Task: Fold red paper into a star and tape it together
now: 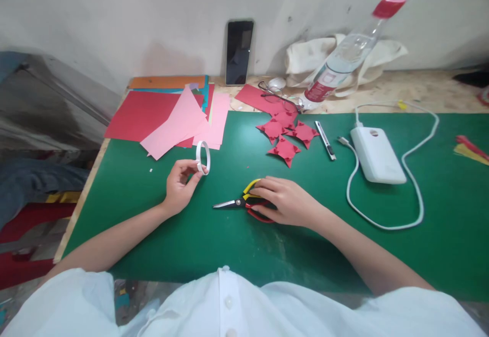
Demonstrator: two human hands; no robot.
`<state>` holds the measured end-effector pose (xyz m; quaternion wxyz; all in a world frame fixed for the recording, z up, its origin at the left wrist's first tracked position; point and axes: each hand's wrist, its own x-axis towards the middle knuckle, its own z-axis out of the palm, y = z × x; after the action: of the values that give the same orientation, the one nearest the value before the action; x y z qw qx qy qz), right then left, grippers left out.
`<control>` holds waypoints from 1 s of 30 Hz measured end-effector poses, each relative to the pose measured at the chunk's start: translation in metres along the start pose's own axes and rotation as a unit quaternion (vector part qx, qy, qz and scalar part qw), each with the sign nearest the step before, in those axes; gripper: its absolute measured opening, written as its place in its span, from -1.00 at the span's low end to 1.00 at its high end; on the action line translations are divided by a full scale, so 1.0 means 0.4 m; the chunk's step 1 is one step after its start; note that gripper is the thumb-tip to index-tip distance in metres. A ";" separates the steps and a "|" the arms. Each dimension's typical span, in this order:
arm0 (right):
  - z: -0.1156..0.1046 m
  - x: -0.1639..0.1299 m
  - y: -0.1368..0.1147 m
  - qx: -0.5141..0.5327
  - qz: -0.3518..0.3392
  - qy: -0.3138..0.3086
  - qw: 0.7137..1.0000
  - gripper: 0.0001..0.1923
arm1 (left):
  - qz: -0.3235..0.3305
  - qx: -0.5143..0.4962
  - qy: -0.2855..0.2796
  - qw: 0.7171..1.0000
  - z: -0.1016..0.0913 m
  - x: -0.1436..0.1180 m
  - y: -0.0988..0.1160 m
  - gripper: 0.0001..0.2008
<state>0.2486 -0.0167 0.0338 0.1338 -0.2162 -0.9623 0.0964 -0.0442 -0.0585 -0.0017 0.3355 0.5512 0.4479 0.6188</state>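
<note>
My left hand [181,186] pinches the lower edge of a narrow white ring, which looks like a roll of tape [208,157], and holds it upright above the green mat. My right hand [284,202] lies over the handles of a pair of scissors [239,203], one handle yellow and the other red. Its fingers curl onto the handles, while the blades look closed and point left. Behind the right hand lie several folded red paper stars [284,150]. A box cutter [325,141] rests to their right.
Pink sheets [178,122] and red paper [137,115] lie back left. A phone [239,54] leans against the wall. Glasses [280,97], a water bottle [336,72] and a cloth bag [309,54] stand along the back. A white power bank [377,154] with its cable [421,194] lies right.
</note>
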 end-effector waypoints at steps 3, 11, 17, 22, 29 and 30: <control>-0.005 0.001 0.018 -0.143 0.087 0.055 0.984 -0.68 | -0.006 0.000 0.000 1.000 -0.001 0.002 -0.001 -0.81; 0.052 -0.017 0.078 -0.219 0.323 0.028 0.920 -0.34 | -0.014 0.010 -0.003 1.000 -0.001 0.001 -0.002 -0.82; 0.020 -0.006 0.062 -0.108 0.255 0.134 0.951 -0.48 | -0.012 0.020 -0.013 1.000 -0.004 -0.002 -0.005 -0.81; 0.002 -0.006 0.043 0.175 0.187 0.176 0.950 -0.55 | -0.004 0.029 -0.039 0.999 -0.006 -0.008 -0.002 -0.81; 0.056 0.001 0.110 0.129 0.196 0.111 0.966 -0.60 | 0.023 0.052 -0.081 0.995 -0.010 -0.011 0.003 -0.73; 0.058 0.001 0.114 0.118 0.202 0.113 0.966 -0.61 | 0.026 0.055 -0.088 0.994 -0.011 -0.011 0.002 -0.70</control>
<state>0.2590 0.0210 0.0006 0.2436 -0.3980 -0.8593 0.2094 -0.0476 -0.0636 -0.0026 0.3265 0.6325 0.4353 0.5512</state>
